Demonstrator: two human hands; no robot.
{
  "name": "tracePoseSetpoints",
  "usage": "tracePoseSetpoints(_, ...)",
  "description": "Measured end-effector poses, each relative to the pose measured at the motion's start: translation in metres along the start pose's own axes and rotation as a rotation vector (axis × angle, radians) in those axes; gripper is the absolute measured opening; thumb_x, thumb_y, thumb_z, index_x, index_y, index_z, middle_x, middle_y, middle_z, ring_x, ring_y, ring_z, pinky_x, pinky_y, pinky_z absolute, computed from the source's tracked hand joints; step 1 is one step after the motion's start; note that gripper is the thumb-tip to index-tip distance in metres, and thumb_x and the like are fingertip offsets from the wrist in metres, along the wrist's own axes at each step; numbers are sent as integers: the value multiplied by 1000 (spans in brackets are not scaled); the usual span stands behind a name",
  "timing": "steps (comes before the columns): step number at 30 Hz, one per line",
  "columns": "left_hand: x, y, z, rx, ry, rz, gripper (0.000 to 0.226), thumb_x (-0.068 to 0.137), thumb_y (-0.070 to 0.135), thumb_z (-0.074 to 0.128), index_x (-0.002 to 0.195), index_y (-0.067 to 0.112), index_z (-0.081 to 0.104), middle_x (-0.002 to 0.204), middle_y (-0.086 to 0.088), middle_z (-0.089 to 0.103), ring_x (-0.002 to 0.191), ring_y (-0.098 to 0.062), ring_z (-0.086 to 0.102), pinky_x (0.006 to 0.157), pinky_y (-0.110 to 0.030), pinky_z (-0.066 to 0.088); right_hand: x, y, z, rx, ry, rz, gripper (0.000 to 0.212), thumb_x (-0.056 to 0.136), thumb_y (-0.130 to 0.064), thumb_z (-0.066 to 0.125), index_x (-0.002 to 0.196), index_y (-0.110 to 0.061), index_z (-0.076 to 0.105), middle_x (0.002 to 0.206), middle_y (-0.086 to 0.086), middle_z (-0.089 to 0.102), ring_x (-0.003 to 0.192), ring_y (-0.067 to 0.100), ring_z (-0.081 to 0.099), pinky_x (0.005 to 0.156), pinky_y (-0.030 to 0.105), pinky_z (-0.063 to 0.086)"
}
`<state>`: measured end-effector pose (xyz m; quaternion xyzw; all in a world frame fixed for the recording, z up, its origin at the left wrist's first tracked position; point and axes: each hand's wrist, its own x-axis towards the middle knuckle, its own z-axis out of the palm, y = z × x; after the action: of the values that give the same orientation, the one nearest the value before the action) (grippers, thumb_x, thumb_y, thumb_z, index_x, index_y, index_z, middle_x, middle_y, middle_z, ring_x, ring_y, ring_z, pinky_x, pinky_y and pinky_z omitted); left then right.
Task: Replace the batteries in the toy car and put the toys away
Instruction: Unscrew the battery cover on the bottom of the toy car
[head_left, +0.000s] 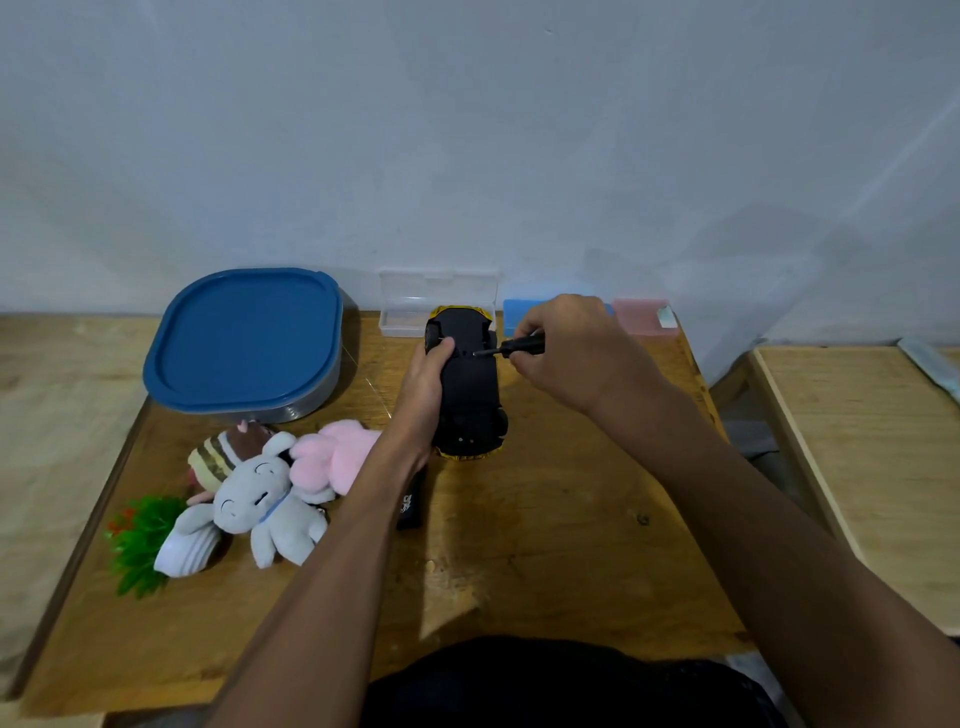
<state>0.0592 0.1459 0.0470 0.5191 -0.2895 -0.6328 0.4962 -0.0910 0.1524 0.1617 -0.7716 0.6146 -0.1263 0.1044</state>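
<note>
A person's right hand (566, 353) curls tightly around the black handle of a small screwdriver (519, 345), whose tip is set against the underside of a toy car (470, 395). The left hand (423, 395) wraps the car's left flank, thumb over the chassis, pinning it steady. The car lies belly-up, black base skyward and yellow body beneath, mid-way across a wooden table (545, 545).

The battery cover appears to be on (the screw itself is too small to make out, and whether it is going out or in cannot be told), so the battery swap looks unfinished.

A dark oblong object (413, 504) lies partly under the left forearm; what it is cannot be told. Behind the car, against the wall, sit a clear plastic case (405, 301), a blue case (514, 312) and a pink case (641, 314).

To the left, a grey elephant plush (254, 499), a pink plush (337, 457), a striped brown plush (223, 452) and a green plastic plant (137, 540) lie loose near a container (244, 338) with its blue lid on. None of the toys is put away yet.
</note>
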Motion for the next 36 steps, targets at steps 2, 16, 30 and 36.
tracePoseSetpoints(2, 0, 1, 0, 16, 21, 33, 29, 100, 39, 49, 126, 27, 54, 118, -14, 67, 102, -30, 68, 88, -50, 56, 0, -1, -3, 20, -5, 3, 16, 89, -25, 62, 99, -17, 71, 88, -2, 55, 96, 17, 53, 69, 21, 34)
tracePoseSetpoints(16, -9, 7, -3, 78, 32, 122, 15, 99, 26, 48, 111, 30, 56, 101, -7, 67, 80, -19, 69, 60, -32, 55, -1, -4, -4, 94, -43, 73, 28, 90, -40, 60, 78, -16, 67, 67, 0, 54, 65, 15, 50, 47, 22, 28)
tracePoseSetpoints(30, -13, 5, -3, 51, 1, 36, 51, 84, 36, 52, 126, 8, 52, 106, -18, 63, 87, -27, 63, 65, -36, 55, -10, -4, 3, 89, 17, -99, 20, 90, -20, 62, 109, -20, 69, 103, 1, 55, 98, 15, 52, 70, 14, 27)
tracePoseSetpoints(36, -13, 5, -5, -6, -35, 5, 47, 89, 39, 47, 118, 4, 58, 105, -26, 63, 90, -34, 59, 75, -43, 49, -8, -4, 3, 209, 38, -88, 16, 93, -22, 57, 107, -17, 64, 103, 3, 58, 96, 15, 54, 79, 25, 44)
